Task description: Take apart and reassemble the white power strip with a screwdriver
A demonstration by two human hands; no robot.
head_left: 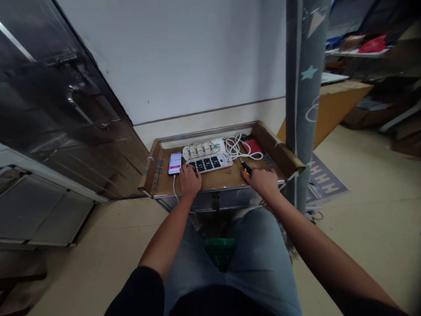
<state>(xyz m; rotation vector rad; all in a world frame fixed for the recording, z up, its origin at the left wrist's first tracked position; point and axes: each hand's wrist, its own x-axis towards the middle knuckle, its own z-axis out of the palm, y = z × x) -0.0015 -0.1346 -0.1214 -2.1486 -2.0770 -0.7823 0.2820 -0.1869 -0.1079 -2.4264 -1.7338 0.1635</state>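
Right hand [264, 181]: fingers closed round one yellow-and-black screwdriver [246, 168]. Left hand [190, 181]: fingers touched the left end of one white socket panel [226, 161] with four black blocks [207, 164]; couldn't tell if they gripped. One white shell [212, 151] lay beyond the left fingers, beside the panel. One phone [175, 163] lay left of those fingers, one white cable [234, 148] looped beyond the right ones. Small screws [226, 172] sat between both, too tiny to count.
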